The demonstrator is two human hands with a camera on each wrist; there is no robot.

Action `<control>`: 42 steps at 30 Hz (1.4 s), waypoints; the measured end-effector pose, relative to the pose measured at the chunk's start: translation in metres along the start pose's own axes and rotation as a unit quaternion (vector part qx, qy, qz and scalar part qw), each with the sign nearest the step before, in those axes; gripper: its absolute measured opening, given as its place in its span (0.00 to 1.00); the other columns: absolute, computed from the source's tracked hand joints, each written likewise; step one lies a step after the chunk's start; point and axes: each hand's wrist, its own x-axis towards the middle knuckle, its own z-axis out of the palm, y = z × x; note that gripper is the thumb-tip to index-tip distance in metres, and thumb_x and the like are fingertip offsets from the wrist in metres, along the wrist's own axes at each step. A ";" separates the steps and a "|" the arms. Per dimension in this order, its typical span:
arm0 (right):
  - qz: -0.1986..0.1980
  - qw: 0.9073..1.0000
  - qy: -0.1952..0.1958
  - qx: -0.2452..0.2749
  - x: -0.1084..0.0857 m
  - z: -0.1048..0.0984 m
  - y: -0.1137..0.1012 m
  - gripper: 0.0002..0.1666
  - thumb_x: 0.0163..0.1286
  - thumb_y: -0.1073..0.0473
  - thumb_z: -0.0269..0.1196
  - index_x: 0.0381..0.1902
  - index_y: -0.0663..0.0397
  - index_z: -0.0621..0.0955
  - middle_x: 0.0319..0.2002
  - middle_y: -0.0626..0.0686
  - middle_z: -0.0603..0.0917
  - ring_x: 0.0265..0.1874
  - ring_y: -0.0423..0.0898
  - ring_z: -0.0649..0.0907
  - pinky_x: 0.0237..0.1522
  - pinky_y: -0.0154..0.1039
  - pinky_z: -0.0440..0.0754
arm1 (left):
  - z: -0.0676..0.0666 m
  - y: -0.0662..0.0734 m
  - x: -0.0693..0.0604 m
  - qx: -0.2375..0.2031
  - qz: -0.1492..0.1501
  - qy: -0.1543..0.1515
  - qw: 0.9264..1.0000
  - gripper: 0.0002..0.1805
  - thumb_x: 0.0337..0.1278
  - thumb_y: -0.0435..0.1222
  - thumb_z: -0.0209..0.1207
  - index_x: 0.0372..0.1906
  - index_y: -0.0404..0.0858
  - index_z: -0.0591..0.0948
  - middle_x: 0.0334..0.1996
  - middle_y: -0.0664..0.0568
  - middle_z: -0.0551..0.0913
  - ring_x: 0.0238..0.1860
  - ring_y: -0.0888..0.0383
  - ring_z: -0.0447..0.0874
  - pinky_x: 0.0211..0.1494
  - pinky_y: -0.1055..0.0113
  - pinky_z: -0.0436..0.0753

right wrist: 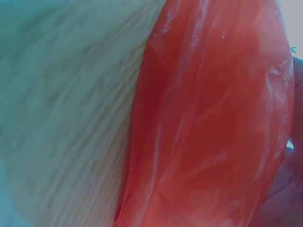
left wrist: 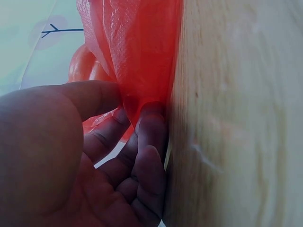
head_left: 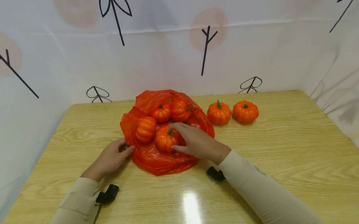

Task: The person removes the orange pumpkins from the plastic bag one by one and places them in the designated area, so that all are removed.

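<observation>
A red plastic bag [head_left: 158, 163] lies spread on the table with several small orange pumpkins on it. My right hand [head_left: 197, 141] grips the nearest pumpkin [head_left: 164, 140] from above, thumb and fingers around its right side. At the bag's left edge, my left hand [head_left: 113, 157] pinches the plastic; the left wrist view shows the red film [left wrist: 147, 52] between thumb and fingers. Behind the gripped pumpkin lie one pumpkin on its side [head_left: 146, 129] and two others, a middle one [head_left: 161, 113] and a right one [head_left: 180, 111]. In the right wrist view, plastic [right wrist: 213, 118] hides most of the hand.
Two more pumpkins, one with a tall stem [head_left: 219, 113] and a flatter one [head_left: 246, 112], stand on the wooden table [head_left: 284, 144] right of the bag. A patterned white cloth [head_left: 161, 62] hangs behind the table. Black devices [head_left: 108, 194] sit at both wrists.
</observation>
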 end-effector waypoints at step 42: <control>-0.042 0.989 0.145 -0.004 -0.038 -0.009 0.007 0.39 0.65 0.48 0.70 0.70 0.47 0.68 0.71 0.53 0.68 0.69 0.52 0.70 0.66 0.53 0.74 | 0.000 -0.001 0.000 0.007 0.006 0.004 1.000 0.09 0.73 0.42 0.56 0.41 0.39 0.79 0.29 0.51 0.75 0.33 0.55 0.71 0.39 0.65 0.71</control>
